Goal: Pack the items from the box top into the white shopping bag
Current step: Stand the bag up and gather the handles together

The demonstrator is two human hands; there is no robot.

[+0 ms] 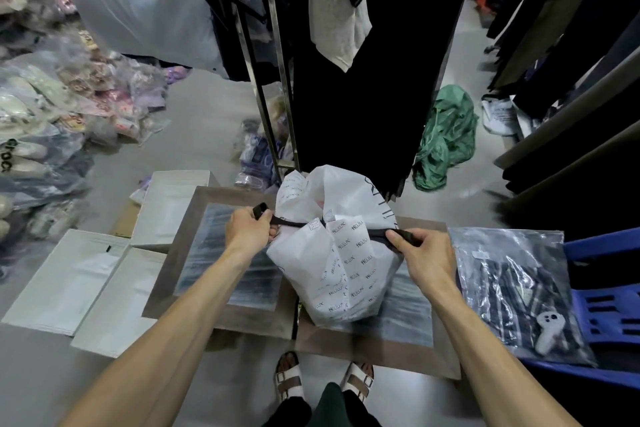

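The white shopping bag (349, 263), printed with small black logos, stands full on the taped cardboard box top (187, 250) in front of me. A black ribbon handle (298, 224) runs taut across its mouth. My left hand (249, 227) is closed on the ribbon's left end, at the bag's left shoulder. My right hand (420, 251) is closed on the ribbon's right end, at the bag's right side. Something pink shows just inside the bag opening; the rest of its contents are hidden.
A clear polybag with a plaid garment and a white controller on it (512, 291) lies on a blue crate (609, 315) at right. White flat mailers (79, 281) lie left. Packaged goods pile at far left, hanging clothes and a metal rack ahead, green cloth (446, 139) on the floor.
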